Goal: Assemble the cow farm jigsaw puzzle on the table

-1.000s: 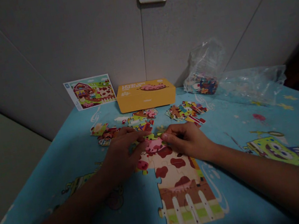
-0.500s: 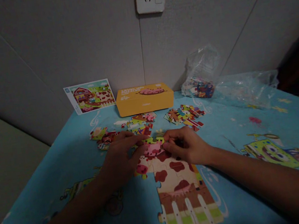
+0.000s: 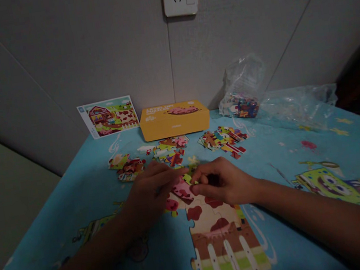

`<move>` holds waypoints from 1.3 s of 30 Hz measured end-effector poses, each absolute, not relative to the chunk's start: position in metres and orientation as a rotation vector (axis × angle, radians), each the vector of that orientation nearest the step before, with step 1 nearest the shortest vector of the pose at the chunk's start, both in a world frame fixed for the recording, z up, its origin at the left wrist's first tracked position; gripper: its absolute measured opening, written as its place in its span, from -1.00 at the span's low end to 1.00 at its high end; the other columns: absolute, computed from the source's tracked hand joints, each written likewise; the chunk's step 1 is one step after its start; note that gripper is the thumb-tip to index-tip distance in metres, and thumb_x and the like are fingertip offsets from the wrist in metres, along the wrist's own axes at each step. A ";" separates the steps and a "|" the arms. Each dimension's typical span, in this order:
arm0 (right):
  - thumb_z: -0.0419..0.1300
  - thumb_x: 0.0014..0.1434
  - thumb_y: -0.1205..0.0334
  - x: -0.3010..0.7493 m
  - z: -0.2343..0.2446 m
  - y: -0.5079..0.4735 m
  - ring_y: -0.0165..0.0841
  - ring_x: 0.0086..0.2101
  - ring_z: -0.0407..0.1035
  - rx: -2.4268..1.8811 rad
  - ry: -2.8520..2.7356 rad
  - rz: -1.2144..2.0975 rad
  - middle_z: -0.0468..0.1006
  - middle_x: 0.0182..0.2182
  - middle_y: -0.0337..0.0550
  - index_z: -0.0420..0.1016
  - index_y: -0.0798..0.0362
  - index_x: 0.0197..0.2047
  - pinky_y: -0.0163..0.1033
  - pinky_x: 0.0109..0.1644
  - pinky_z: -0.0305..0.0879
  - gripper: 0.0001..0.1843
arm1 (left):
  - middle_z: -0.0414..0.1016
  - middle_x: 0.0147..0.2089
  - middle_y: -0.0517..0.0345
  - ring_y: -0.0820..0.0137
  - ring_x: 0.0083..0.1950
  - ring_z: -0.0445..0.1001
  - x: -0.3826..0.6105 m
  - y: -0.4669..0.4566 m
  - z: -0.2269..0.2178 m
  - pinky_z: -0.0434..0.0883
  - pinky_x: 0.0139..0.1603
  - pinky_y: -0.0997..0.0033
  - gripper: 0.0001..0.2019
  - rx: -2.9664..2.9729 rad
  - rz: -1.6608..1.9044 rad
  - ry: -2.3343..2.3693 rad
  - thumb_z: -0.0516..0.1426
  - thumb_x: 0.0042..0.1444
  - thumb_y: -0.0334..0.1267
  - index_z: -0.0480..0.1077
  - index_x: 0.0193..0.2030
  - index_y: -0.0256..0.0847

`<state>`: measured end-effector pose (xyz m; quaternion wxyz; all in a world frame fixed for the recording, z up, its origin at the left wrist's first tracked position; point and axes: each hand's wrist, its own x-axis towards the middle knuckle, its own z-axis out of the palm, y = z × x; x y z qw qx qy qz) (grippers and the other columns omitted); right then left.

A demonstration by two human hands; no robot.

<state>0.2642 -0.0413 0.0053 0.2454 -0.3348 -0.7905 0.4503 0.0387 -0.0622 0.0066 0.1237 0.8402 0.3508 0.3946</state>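
Swung aslant since the earlier frame, the pink puzzle part (image 3: 182,189) lies, as I observe, at the joined section (image 3: 217,237)'s far end, its near-right end pinched by the right hand (image 3: 223,181), the left hand (image 3: 153,183) alongside, grip undeterminable.

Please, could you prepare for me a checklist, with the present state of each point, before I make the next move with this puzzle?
1. Pink piece held: ok, the right hand pinches its edge.
2. Left hand gripping that piece too: cannot tell; its fingers are beside it, but the contact is hidden.
3. Piece lined up with the assembled section: not ok, it sits askew to it.
4. Fence pieces joined: ok, they meet closely.
5. Picture card in sight: ok, it stands beside the yellow box.
6. Loose pieces in view: ok, beyond the hands.
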 end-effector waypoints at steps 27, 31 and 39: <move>0.18 0.13 0.03 0.298 0.008 0.011 -0.38 -0.55 0.30 -1.711 -1.851 0.618 0.53 -0.56 -0.15 0.52 0.09 -0.46 -0.29 -0.50 0.04 -0.70 | 0.52 -0.14 -0.08 0.11 -0.07 0.43 0.011 -0.035 0.003 0.31 0.13 -0.02 -0.71 2.301 0.819 2.049 0.08 0.11 -0.27 0.52 -0.08 -0.25; 0.18 0.15 0.02 0.298 0.010 0.010 -0.34 -0.54 0.32 -1.790 -1.905 0.529 0.53 -0.55 -0.12 0.55 0.08 -0.45 -0.26 -0.49 0.05 -0.68 | 0.41 0.01 -0.23 -0.08 0.08 0.33 0.004 -0.032 -0.002 0.35 0.03 -0.13 -0.59 2.164 0.594 2.372 0.11 0.12 -0.08 0.48 0.04 -0.24; 0.21 0.13 -0.06 0.296 0.014 0.008 -0.30 -0.53 0.34 -1.997 -1.953 0.308 0.53 -0.53 -0.09 0.49 0.04 -0.51 -0.25 -0.51 -0.01 -0.64 | 0.27 0.15 -0.34 -0.16 0.20 0.21 0.014 -0.043 -0.006 0.31 0.09 -0.22 -0.51 2.278 0.359 2.294 0.00 0.23 -0.04 0.40 0.19 -0.27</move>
